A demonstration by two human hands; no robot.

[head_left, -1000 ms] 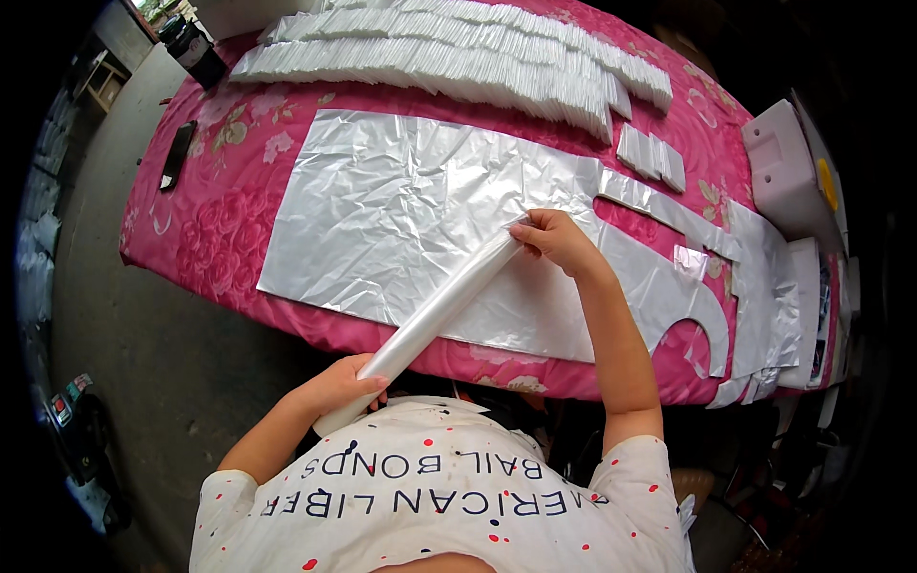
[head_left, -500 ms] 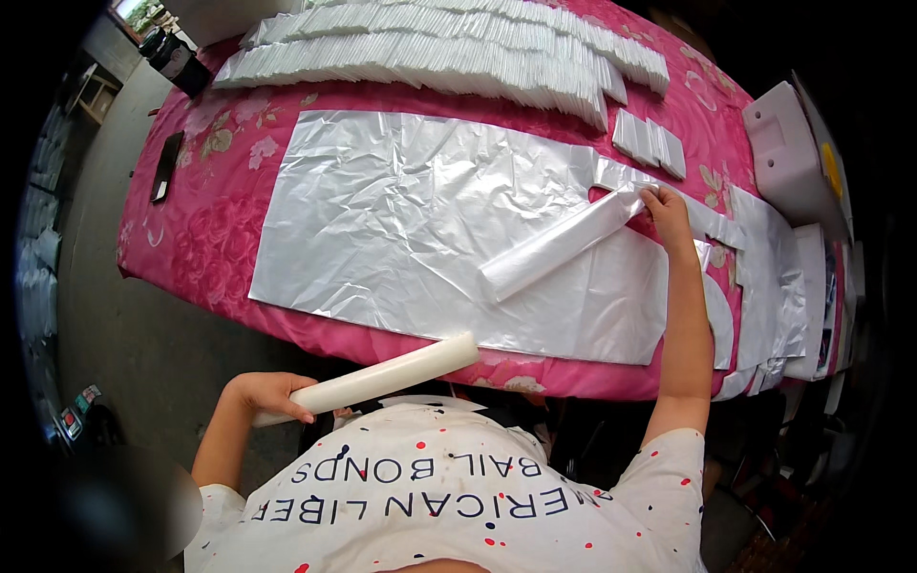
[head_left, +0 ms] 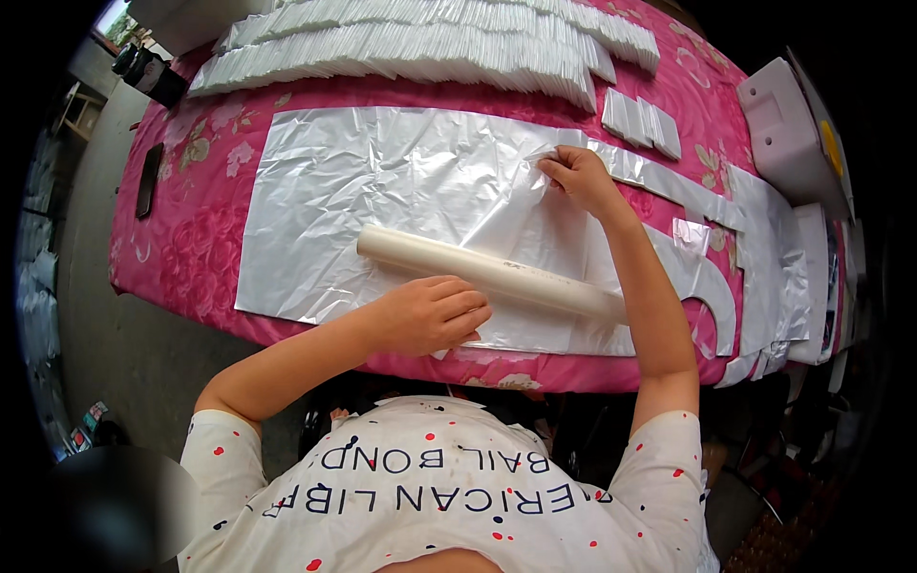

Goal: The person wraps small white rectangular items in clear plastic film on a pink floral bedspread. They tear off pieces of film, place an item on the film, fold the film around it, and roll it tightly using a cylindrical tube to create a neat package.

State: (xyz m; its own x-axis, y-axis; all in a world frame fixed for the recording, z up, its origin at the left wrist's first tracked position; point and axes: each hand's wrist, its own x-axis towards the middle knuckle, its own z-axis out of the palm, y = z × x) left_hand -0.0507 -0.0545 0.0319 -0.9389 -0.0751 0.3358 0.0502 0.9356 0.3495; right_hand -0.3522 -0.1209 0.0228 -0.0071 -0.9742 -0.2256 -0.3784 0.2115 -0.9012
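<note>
A stack of flat, silvery-white plastic bags point(head_left: 315, 201) with a wrinkled top lies on the table in front of me. My right hand point(head_left: 578, 177) pinches the upper part of a thin plastic bag point(head_left: 521, 205) and lifts it in a fold off the stack. Across the stack rests a cream-white tube point(head_left: 478, 270), slanting down to the right, its far end passing behind my right forearm. Just below the tube, my left hand point(head_left: 435, 315) is closed with curled fingers at the stack's near edge. Whatever those fingers grip is hidden.
Long rows of folded white packets point(head_left: 401, 59) line the table's far side, with a small bundle point(head_left: 640, 124) nearer. A dark, flat object point(head_left: 149, 181) and a black bottle point(head_left: 148, 76) are at left. White boxes point(head_left: 793, 134) and cut plastic strips point(head_left: 712, 205) lie right.
The tube has moved from my left hand onto the stack. My left hand has come forward to the right. My right hand has shifted left, and the rolled plastic it held is now a loose fold.
</note>
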